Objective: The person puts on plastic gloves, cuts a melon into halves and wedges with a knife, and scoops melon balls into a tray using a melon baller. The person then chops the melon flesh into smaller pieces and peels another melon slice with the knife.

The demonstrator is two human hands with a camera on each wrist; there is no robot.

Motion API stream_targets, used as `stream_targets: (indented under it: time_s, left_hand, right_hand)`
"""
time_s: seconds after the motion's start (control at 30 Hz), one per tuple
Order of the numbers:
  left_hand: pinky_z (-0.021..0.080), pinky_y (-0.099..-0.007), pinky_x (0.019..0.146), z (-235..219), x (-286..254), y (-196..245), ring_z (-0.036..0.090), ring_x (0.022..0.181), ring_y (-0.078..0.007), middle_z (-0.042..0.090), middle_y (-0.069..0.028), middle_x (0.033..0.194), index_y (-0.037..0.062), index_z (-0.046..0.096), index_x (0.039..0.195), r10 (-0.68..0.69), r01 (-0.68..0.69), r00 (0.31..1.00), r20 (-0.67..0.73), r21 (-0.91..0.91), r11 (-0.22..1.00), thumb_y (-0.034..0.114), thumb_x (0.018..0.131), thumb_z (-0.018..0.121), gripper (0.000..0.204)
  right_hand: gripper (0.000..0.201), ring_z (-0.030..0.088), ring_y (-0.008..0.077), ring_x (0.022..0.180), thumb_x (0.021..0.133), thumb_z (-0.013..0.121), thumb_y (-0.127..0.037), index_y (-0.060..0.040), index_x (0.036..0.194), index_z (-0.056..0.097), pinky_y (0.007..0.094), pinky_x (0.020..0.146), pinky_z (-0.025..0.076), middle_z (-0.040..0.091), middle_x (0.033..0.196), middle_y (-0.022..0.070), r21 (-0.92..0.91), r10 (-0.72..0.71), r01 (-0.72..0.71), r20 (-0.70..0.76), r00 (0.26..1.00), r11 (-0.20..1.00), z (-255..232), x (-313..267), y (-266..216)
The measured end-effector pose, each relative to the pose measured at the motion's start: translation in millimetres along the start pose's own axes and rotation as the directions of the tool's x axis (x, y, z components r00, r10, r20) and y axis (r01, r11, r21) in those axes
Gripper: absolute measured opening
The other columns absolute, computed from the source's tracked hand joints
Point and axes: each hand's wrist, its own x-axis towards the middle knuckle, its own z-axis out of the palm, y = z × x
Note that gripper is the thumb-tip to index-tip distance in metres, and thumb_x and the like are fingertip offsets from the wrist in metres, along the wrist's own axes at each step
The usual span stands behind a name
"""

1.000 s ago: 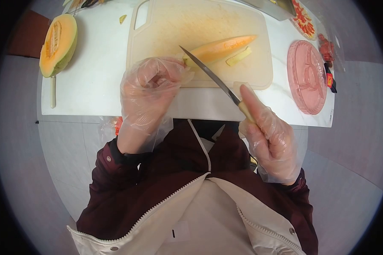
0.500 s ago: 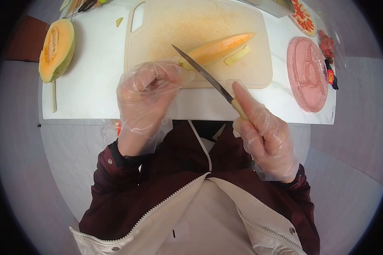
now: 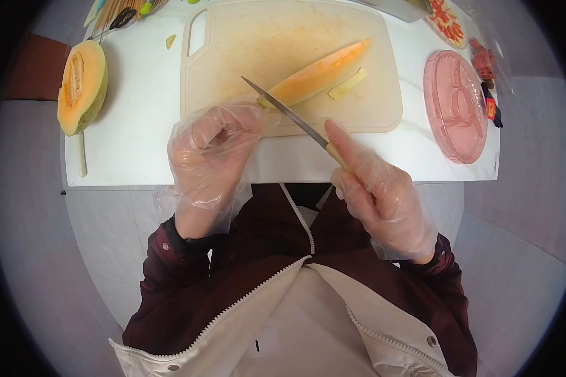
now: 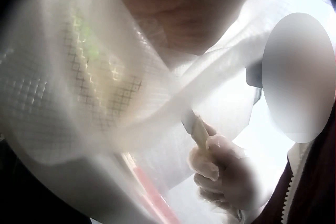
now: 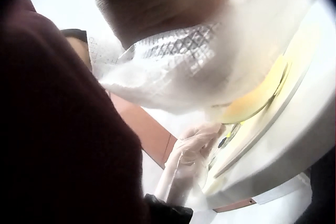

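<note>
In the head view a long melon slice [image 3: 321,72] lies slanted on the cream cutting board [image 3: 233,38]. My gloved left hand [image 3: 214,154] pinches the slice's near-left end. My gloved right hand [image 3: 387,201] grips the pale handle of a knife [image 3: 295,118], whose blade crosses that end of the slice. A cut strip of rind [image 3: 348,84] lies beside the slice. The right wrist view also shows the slice [image 5: 254,98] and the left hand [image 5: 191,150] at its end. In the left wrist view the right hand [image 4: 226,174] is round the handle.
At the left edge of the white table [image 3: 132,138] lies a half melon [image 3: 85,88], with a pale handle below it. A pink divided tray [image 3: 453,107] stands at the right, near a plate of red pieces [image 3: 446,25]. Skewers [image 3: 110,16] and a metal container [image 3: 402,7] are at the back.
Both hands and the knife have shifted left in the head view, the blade tip moving further past the slice's near end. The slice has moved slightly with the left hand.
</note>
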Motion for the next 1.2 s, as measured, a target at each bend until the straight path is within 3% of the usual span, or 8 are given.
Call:
stream_targets:
  time_s: [0.13, 0.2, 0.3, 0.4, 0.7, 0.83, 1.03, 1.2]
  left_hand:
    - [0.05, -0.0233, 0.073, -2.0, 0.4, 5.5, 0.058, 0.076, -0.0061, 0.07, -0.0021, 0.084, -0.0005, 0.067, 0.082, -0.031, 0.035, 0.998, -0.046, 0.071, 0.997, -0.01, 0.085, 0.074, 0.013]
    - [0.05, -0.0232, 0.071, -3.1, 3.4, 11.3, 0.058, 0.074, -0.0059, 0.071, -0.0016, 0.083, -0.0008, 0.068, 0.083, -0.087, 0.107, 0.991, -0.098, 0.227, 0.968, -0.006, 0.085, 0.078, 0.012]
    - [0.05, -0.0231, 0.069, -0.2, 3.3, 7.7, 0.058, 0.072, -0.0061, 0.071, -0.0011, 0.082, -0.0009, 0.069, 0.083, -0.078, 0.099, 0.99, -0.118, 0.191, 0.976, -0.003, 0.085, 0.081, 0.013]
    - [0.05, -0.0229, 0.069, 2.2, 2.2, 4.8, 0.059, 0.072, -0.0064, 0.071, -0.0016, 0.082, -0.001, 0.07, 0.085, -0.051, 0.09, 0.988, -0.142, 0.281, 0.955, -0.002, 0.085, 0.081, 0.011]
    - [0.051, -0.0239, 0.071, 3.5, -1.3, 8.8, 0.06, 0.077, -0.0074, 0.07, -0.0024, 0.086, -0.0018, 0.073, 0.09, -0.024, 0.057, 0.994, -0.109, 0.304, 0.951, -0.007, 0.085, 0.078, 0.009]
    - [0.051, -0.0238, 0.071, 3.1, -4.9, -1.0, 0.059, 0.077, -0.0072, 0.07, -0.0025, 0.085, -0.0024, 0.072, 0.09, 0.022, 0.006, 0.995, -0.101, 0.274, 0.962, -0.007, 0.085, 0.078, 0.009]
    - [0.051, -0.0248, 0.073, -2.4, -6.1, -1.4, 0.059, 0.08, -0.0077, 0.07, -0.0039, 0.088, -0.0031, 0.069, 0.09, 0.035, -0.018, 0.998, -0.054, 0.292, 0.956, -0.008, 0.086, 0.078, 0.011]
    - [0.056, -0.028, 0.083, 2.6, -10.4, -1.1, 0.063, 0.086, -0.0108, 0.071, -0.0059, 0.093, -0.0038, 0.068, 0.093, 0.013, 0.004, 0.998, -0.06, 0.265, 0.964, -0.008, 0.089, 0.076, 0.01]
  right_hand:
    - [0.058, 0.062, 0.0201, 0.08, 0.099, 0.059, 0.003, -0.0059, 0.155, 0.049, 0.0306, 0.079, 0.052, 0.067, 0.099, 0.0115, -0.019, 0.052, -0.051, 0.057, 0.997, 0.999, -3.5, 0.5, -1.7]
    - [0.059, 0.065, 0.0293, 0.084, 0.097, 0.061, 0.002, -0.006, 0.154, 0.05, 0.0341, 0.082, 0.053, 0.068, 0.101, 0.0145, -0.095, -0.001, 0.006, 0.046, 0.999, 0.995, -0.3, -0.1, 2.3]
    - [0.06, 0.066, 0.0341, 0.089, 0.096, 0.062, 0.002, -0.0074, 0.154, 0.05, 0.0361, 0.084, 0.053, 0.068, 0.105, 0.0166, -0.076, 0.021, -0.017, 0.057, 0.998, 0.997, 1.0, -0.4, 2.3]
    - [0.063, 0.064, 0.0335, 0.086, 0.096, 0.062, 0.001, -0.0097, 0.156, 0.048, 0.0371, 0.082, 0.052, 0.066, 0.1, 0.0159, -0.065, 0.007, -0.003, 0.063, 0.998, 0.998, 3.2, -1.7, 6.0]
    - [0.065, 0.056, 0.0307, 0.071, 0.096, 0.064, -0.002, -0.0137, 0.158, 0.047, 0.0406, 0.068, 0.049, 0.051, 0.081, 0.0126, -0.067, -0.028, 0.03, 0.033, 0.999, 0.997, 2.3, -9.3, 11.3]
    - [0.064, 0.056, 0.0312, 0.068, 0.095, 0.066, -0.005, -0.0163, 0.156, 0.049, 0.0414, 0.065, 0.05, 0.053, 0.08, 0.0115, -0.1, 0.005, -0.003, 0.021, 1.0, 0.995, 6.7, -7.0, 9.8]
    - [0.066, 0.058, 0.0309, 0.062, 0.093, 0.068, -0.006, -0.0191, 0.156, 0.05, 0.042, 0.058, 0.052, 0.055, 0.08, 0.0099, -0.204, -0.054, 0.047, -0.03, 0.998, 0.978, 17.0, -2.0, 11.2]
    - [0.068, 0.058, 0.0303, 0.063, 0.092, 0.065, -0.006, -0.0193, 0.156, 0.049, 0.0417, 0.058, 0.052, 0.054, 0.079, 0.0092, -0.25, -0.026, 0.027, 0.009, 1.0, 0.968, 5.8, -9.1, 11.4]
